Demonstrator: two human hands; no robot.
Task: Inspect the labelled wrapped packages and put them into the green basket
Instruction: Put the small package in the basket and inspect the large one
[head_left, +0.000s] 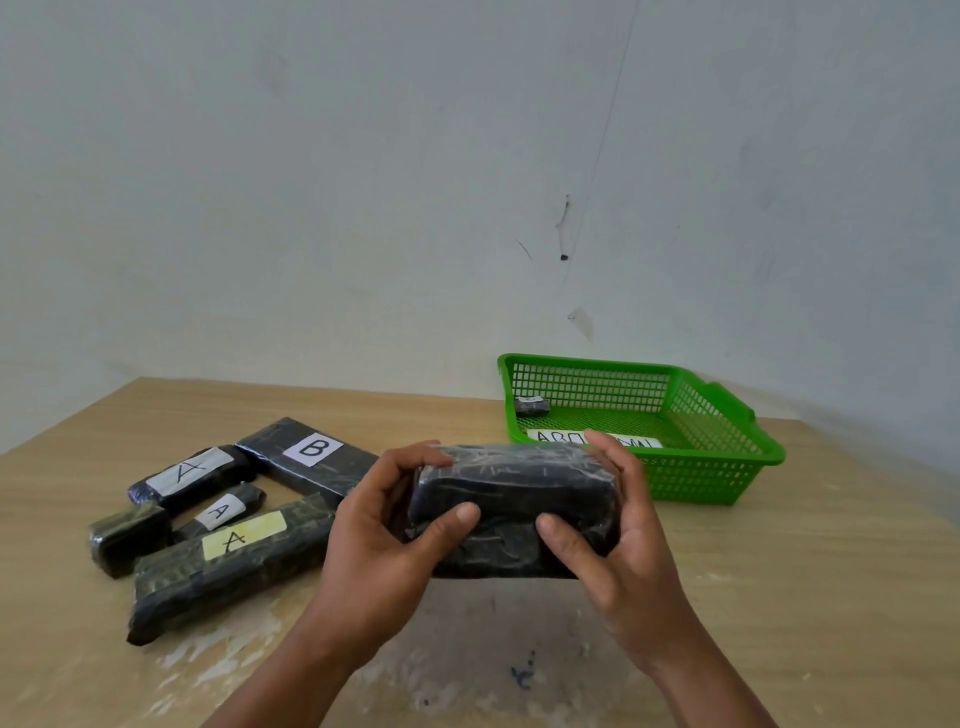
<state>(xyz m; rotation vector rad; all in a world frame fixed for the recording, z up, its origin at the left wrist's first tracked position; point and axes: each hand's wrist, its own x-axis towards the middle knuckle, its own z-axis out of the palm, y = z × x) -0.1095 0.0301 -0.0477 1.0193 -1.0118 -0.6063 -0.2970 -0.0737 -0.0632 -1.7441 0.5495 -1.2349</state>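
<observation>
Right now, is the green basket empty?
No. One small wrapped package lies in the far left corner of the green basket.

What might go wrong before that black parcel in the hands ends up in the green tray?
1. No label shows on the visible faces of the held package, so it might go into the green basket unchecked.
2. Its wrap looks glossy; it could slip from the left hand and right hand.
3. It may land on the small package already in the basket.
</observation>
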